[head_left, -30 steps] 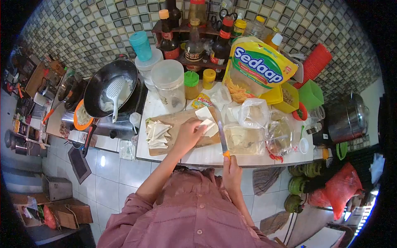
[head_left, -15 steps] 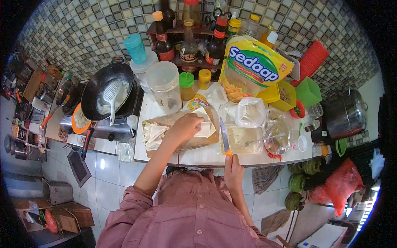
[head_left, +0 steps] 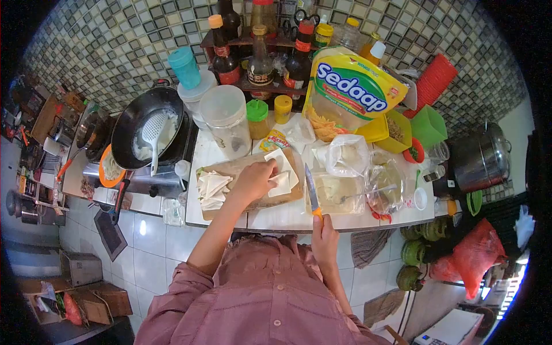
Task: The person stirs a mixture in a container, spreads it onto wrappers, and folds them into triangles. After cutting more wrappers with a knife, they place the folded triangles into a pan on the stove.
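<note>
My right hand grips the orange handle of a knife, its blade pointing up and away from me, just off the board's right end. My left hand is over the wooden cutting board, fingers closed on the edge of a pale, flat dough wrapper. Under and behind that piece, more wrapper sheets lie on the board. A heap of cut wrapper pieces sits at the board's left end. My fingertips are partly hidden by the hand.
Left of the counter, a black wok with a white slotted spatula stands on the stove. A clear tub and a seasoning packet are behind the board. To the right are a plastic container, plastic bags and a yellow box.
My left hand has shifted slightly left, and the wrapper edge at its fingers now stands out more. The knife and right hand have stayed nearly in place.
</note>
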A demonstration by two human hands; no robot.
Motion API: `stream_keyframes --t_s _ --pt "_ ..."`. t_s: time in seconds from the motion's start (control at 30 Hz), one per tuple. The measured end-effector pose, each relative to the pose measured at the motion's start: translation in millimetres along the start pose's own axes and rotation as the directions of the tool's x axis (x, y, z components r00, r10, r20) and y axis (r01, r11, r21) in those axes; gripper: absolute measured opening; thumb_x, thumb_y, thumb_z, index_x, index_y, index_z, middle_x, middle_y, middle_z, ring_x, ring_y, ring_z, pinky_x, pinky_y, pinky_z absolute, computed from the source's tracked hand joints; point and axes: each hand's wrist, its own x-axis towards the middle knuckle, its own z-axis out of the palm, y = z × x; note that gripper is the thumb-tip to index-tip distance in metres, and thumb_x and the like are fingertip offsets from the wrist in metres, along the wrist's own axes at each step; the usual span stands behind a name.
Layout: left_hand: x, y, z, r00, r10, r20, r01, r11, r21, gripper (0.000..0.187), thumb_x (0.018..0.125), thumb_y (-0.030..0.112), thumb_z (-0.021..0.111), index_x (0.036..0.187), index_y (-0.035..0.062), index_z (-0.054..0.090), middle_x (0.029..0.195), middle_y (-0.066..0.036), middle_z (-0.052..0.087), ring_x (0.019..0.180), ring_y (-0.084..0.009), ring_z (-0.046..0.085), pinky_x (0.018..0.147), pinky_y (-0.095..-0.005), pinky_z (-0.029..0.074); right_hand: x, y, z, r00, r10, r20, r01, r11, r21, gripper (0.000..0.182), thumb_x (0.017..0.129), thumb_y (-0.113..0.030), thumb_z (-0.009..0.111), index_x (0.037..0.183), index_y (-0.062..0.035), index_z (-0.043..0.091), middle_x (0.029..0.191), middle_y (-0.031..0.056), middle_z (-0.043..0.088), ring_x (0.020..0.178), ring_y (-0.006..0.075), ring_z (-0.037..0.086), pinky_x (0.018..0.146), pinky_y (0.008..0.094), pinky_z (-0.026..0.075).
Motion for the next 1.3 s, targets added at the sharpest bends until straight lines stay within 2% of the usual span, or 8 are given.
stream_keyframes --t_s 0.1,0.2,0.33,0.6,0.83,1.0,1.1,1.3 --pt "-6.0 -5.6 -5.4 0.986 0.106 -0.131 -0.099 0.993 0.058 0.025 0.071 0.014 0.063 0.094 0.0045 0.057 0.088 -0.015 0.06 0.082 -0.0318 0.058 0.073 -0.0399 0.045 0.4 -1.1 -0.4 1.0 0.01 -0.007 -0.01 1.0 0.0 0.027 0.091 -0.024 0.047 0.078 -0.001 0.044 0.057 0.0203 0.049 0.051 0.0376 0.052 0.045 0.0395 0.039" --pt "-11.4 -12.6 -24.5 0.983 -0.078 -0.164 0.085 0.996 0.035 0.023 0.071 0.016 0.065 0.091 0.0068 0.06 0.09 -0.015 0.061 0.09 -0.0299 0.058 0.072 -0.0437 0.047 0.8 -1.4 -1.6 1.0 0.007 -0.006 -0.008 1.0 -0.009 0.026 0.091 -0.024 0.047 0.079 -0.001 0.044 0.056 0.0202 0.049 0.051 0.0375 0.052 0.045 0.0395 0.039" --pt "-15.8 -12.6 -35.6 0.907 -0.232 -0.352 0.351 0.878 0.326 0.029 0.073 0.02 0.064 0.099 0.0079 0.061 0.098 -0.013 0.058 0.092 -0.0315 0.054 0.075 -0.0401 0.047 1.8 -3.9 0.9 0.999 0.027 0.017 -0.027 1.0 0.002 0.026 0.091 -0.024 0.047 0.079 -0.0012 0.044 0.056 0.0206 0.048 0.051 0.038 0.052 0.044 0.0397 0.039" --pt "11.4 6.4 -3.8 0.924 0.166 -0.343 -0.057 0.95 0.307 0.045 0.075 0.021 0.062 0.117 0.0087 0.052 0.11 -0.012 0.055 0.101 -0.0302 0.05 0.083 -0.0418 0.042 3.3 -8.2 1.3 0.999 0.022 0.047 -0.022 1.0 -0.004 0.026 0.091 -0.026 0.045 0.081 -0.0022 0.045 0.058 0.0221 0.05 0.055 0.0414 0.053 0.047 0.0437 0.039" --pt "24.5 13.1 5.7 0.917 0.173 -0.36 -0.068 0.956 0.285 0.033 0.074 0.015 0.061 0.106 0.0108 0.058 0.113 -0.012 0.053 0.1 -0.0295 0.052 0.08 -0.0418 0.043 -2.0 1.8 -1.7 0.999 0.033 0.019 -0.033 0.999 -0.002 0.028 0.091 -0.026 0.044 0.08 -0.0011 0.044 0.059 0.0227 0.051 0.055 0.0417 0.053 0.047 0.0439 0.039" --pt "7.0 4.2 4.4 0.923 -0.063 -0.379 0.104 0.991 0.088 0.014 0.074 0.008 0.06 0.087 0.0039 0.06 0.084 -0.017 0.061 0.075 -0.0327 0.06 0.065 -0.0393 0.047 -4.7 5.9 2.9 1.0 0.018 -0.004 -0.018 1.0 0.02 0.028 0.091 -0.027 0.045 0.079 -0.0015 0.044 0.058 0.0225 0.051 0.055 0.0417 0.054 0.047 0.0447 0.039" --pt "-14.1 -3.7 2.2 0.915 -0.052 -0.4 0.067 0.998 0.021 0.012 0.075 0.009 0.06 0.086 0.0032 0.06 0.074 -0.016 0.061 0.072 -0.0328 0.06 0.064 -0.0405 0.047 -4.8 1.0 5.1 1.0 0.007 0.004 -0.007 1.0 0.014 0.027 0.091 -0.027 0.045 0.08 -0.0022 0.044 0.057 0.022 0.051 0.054 0.041 0.054 0.046 0.0453 0.039" --pt "-51.0 12.3 -13.3 0.865 -0.127 -0.486 0.152 0.988 0.012 0.011 0.077 0.008 0.058 0.086 0.0022 0.061 0.083 -0.016 0.062 0.077 -0.0322 0.06 0.067 -0.0389 0.047 -8.9 -10.2 17.3 0.993 -0.062 0.098 0.066 0.997 -0.034 0.022 0.09 -0.024 0.046 0.083 -0.0036 0.044 0.055 0.0214 0.052 0.052 0.0404 0.055 0.046 0.0477 0.041"
